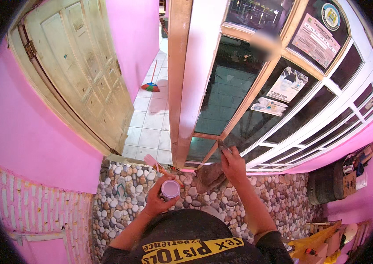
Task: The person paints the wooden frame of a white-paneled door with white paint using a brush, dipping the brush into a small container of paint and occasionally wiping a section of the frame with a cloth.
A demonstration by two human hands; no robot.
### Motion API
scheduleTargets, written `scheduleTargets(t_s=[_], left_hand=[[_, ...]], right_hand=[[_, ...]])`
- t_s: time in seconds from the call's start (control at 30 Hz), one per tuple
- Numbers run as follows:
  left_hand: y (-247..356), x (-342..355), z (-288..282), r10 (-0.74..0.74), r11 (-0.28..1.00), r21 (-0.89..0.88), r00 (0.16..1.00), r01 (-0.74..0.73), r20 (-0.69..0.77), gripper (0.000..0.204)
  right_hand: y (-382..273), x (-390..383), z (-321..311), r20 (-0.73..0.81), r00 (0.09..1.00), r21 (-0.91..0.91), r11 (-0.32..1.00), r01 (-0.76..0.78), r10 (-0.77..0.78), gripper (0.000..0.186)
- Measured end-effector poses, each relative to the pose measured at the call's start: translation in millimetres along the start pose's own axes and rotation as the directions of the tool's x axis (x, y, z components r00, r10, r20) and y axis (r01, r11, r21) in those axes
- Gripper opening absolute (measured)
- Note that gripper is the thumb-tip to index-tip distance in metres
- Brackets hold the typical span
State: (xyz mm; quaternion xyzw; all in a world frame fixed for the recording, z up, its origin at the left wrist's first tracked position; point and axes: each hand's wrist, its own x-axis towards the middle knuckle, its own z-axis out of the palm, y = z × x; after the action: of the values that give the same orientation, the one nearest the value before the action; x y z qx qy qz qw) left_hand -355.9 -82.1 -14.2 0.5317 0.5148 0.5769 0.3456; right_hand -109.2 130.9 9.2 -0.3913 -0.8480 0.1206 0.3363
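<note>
My left hand (153, 200) is wrapped round a small round tub (170, 189) of pale pinkish paint. A paintbrush (154, 163) with pink-coated bristles also sticks out of that hand, its bristles pointing away from me. My right hand (234, 165) is closed on a slim dark tool (224, 147), whose kind I cannot make out. Its tip is at the bare wooden window frame (235, 126), near where two bars meet. Dark glass panes (226, 88) fill this frame. A brown cloth-like bundle (211, 177) lies below, beside my right wrist.
On the left a worn cream door (76, 66) stands ajar beside a pink wall (32, 119). White floor tiles (144, 132) and a colourful broom (151, 87) show inside. The ground is pebble-patterned (265, 193). Stacked tyres (327, 182) and boxes (350, 182) stand right; a sandal (121, 190) lies left.
</note>
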Motion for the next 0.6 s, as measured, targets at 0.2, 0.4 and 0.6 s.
scheduleTargets(t_s=[0.2, 0.4, 0.6], left_hand=[[-9, 4, -26, 0.095, 0.995, 0.031, 0.991, -0.092, -0.096, 0.067], [-13, 5, -20, 0.103, 0.994, -0.008, 0.967, -0.108, -0.233, 0.067], [-18, 0, -12, 0.109, 0.994, 0.021, 0.953, -0.107, -0.284, 0.070]], right_hand=[[-28, 54, 23, 0.104, 0.994, -0.328, 0.943, 0.064, -0.032, 0.022], [-18, 89, 30, 0.243, 0.957, -0.524, 0.809, 0.268, -0.160, 0.030], [-14, 108, 30, 0.304, 0.944, -0.556, 0.781, 0.285, -0.129, 0.034]])
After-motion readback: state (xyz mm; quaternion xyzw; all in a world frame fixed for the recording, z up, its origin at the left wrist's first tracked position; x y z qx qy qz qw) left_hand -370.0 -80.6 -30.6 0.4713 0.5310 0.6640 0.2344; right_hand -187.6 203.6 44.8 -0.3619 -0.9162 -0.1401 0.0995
